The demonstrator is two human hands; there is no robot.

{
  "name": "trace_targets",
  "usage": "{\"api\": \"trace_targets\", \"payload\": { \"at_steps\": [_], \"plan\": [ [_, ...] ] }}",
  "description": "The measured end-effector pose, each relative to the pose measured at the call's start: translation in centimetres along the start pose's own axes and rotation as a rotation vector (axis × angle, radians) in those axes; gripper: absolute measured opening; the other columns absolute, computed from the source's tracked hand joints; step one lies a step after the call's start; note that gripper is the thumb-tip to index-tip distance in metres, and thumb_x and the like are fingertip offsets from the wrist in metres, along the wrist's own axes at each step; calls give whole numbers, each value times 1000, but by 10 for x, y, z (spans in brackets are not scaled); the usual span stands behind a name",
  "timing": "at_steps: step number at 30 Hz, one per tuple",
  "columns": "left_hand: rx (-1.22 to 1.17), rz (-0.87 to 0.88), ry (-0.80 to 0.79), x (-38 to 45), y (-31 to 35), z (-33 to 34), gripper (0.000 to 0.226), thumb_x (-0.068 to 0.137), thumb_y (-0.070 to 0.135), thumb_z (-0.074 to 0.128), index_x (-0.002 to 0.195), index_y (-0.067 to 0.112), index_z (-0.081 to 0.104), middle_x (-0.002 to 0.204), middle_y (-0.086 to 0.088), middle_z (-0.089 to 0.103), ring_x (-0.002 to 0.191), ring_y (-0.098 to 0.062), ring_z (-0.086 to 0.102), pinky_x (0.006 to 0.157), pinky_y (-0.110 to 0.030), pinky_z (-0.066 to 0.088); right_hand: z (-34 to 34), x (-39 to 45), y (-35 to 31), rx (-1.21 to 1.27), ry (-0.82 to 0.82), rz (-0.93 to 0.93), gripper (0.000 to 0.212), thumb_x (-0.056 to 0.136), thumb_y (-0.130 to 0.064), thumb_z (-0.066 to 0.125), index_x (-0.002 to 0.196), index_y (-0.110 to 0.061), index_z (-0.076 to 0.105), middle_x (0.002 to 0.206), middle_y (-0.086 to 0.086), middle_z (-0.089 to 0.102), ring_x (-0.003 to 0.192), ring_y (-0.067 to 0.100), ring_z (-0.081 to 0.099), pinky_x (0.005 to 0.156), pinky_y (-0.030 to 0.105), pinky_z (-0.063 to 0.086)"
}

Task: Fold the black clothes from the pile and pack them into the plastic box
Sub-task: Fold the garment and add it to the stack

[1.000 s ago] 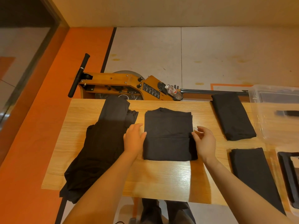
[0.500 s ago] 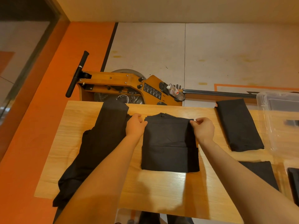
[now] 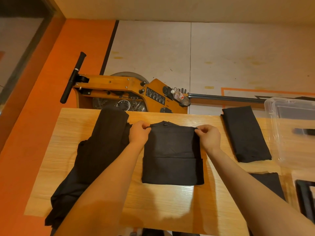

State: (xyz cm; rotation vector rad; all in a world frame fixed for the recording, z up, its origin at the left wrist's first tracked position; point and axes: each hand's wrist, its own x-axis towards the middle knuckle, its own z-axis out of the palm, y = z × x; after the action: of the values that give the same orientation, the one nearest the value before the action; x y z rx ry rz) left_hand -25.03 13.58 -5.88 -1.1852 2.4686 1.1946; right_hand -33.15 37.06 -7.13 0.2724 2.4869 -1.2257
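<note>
A partly folded black garment (image 3: 172,159) lies in the middle of the wooden table (image 3: 170,206). My left hand (image 3: 139,133) pinches its far left corner and my right hand (image 3: 208,136) pinches its far right corner. To the left lies the pile of unfolded black clothes (image 3: 95,159), hanging over the near edge. A folded black garment (image 3: 245,133) rests at the far right, and another folded one (image 3: 269,184) lies nearer, partly hidden by my right arm. The clear plastic box (image 3: 289,126) stands at the right edge of the table.
A wooden rowing machine (image 3: 133,92) with a black handle and a water bottle (image 3: 180,97) stands on the floor just behind the table. A black-framed object (image 3: 305,200) lies at the near right edge. An orange floor strip runs along the left.
Both hands moved from the garment's sides up to its far corners and now pinch them. The camera view shifted slightly forward.
</note>
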Motion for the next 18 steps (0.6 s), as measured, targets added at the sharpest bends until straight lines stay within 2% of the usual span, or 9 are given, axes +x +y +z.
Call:
{"api": "trace_targets", "payload": {
  "at_steps": [2, 5, 9, 14, 18],
  "plan": [
    [-59, 5, 6, -3, -1, -3, 18, 93, 16, 60, 110, 11, 64, 106, -3, 62, 96, -19, 56, 78, -29, 42, -2, -1, 2, 50, -13, 11, 12, 92, -17, 66, 100, -9, 72, 96, 4, 70, 92, 19, 64, 87, 39, 56],
    [-141, 15, 1, -10, -3, -8, 16, 92, 14, 61, 108, 11, 62, 91, 3, 58, 92, -17, 56, 72, -23, 40, -6, -3, 6, 118, -3, 47, 10, 92, -17, 67, 98, -11, 70, 95, 6, 70, 93, 22, 65, 87, 43, 57],
    [-227, 26, -17, -21, -4, -17, 18, 91, 12, 64, 109, 12, 62, 84, 9, 58, 81, -6, 55, 64, -14, 40, -13, -12, 2, 257, -22, 75, 15, 90, -11, 68, 105, -9, 68, 100, 6, 68, 99, 23, 64, 89, 39, 57],
    [-305, 62, -30, -37, -6, -31, 28, 88, 12, 67, 115, 12, 63, 96, 1, 65, 94, -11, 60, 82, -23, 46, -27, -27, -3, 333, -84, 62, 27, 88, -7, 70, 114, -10, 66, 112, 6, 65, 109, 22, 61, 96, 40, 53],
    [-379, 62, -54, -60, -6, -43, 27, 84, 8, 70, 110, 11, 66, 99, -2, 66, 95, -15, 61, 85, -27, 49, -41, -45, 2, 340, -151, 22, 31, 84, -9, 74, 114, -12, 66, 110, 5, 64, 109, 22, 60, 99, 41, 52]
  ]
}}
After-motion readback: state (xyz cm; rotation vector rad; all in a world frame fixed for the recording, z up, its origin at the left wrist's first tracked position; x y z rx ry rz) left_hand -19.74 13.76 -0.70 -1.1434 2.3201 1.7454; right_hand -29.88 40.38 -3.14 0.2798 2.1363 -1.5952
